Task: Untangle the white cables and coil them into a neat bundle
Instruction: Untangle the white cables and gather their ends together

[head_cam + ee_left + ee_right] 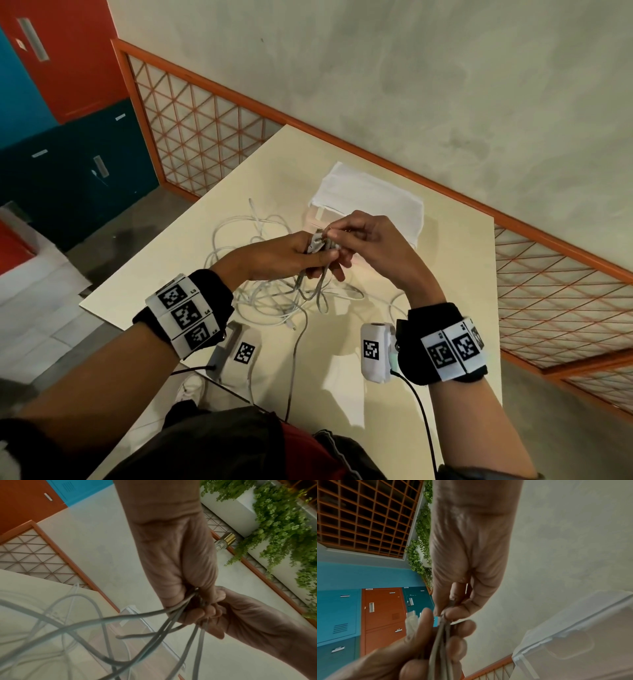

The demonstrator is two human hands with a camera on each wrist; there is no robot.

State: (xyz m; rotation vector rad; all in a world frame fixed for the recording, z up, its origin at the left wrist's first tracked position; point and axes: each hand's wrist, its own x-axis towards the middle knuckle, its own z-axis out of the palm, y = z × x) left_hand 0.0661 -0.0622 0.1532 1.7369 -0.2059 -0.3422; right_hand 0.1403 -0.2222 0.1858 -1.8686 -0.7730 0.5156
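A tangle of white cables (pixel 270 294) lies on the cream table (pixel 455 274), with loops rising to both hands. My left hand (pixel 291 253) grips a bunch of cable strands (pixel 173 616) and white plug ends (pixel 317 242) above the table. My right hand (pixel 356 236) meets it from the right and pinches a strand at the top of that bunch between thumb and forefinger (pixel 453 612). In the right wrist view the gathered strands (pixel 441 642) run down through the left fingers (pixel 453 649). One cable (pixel 294 359) trails off the near table edge.
A clear plastic box with a white lid (pixel 370 202) stands on the table just behind the hands. An orange lattice railing (pixel 191 137) and a plaster wall lie beyond the table. Coloured lockers (pixel 68 102) stand at the far left.
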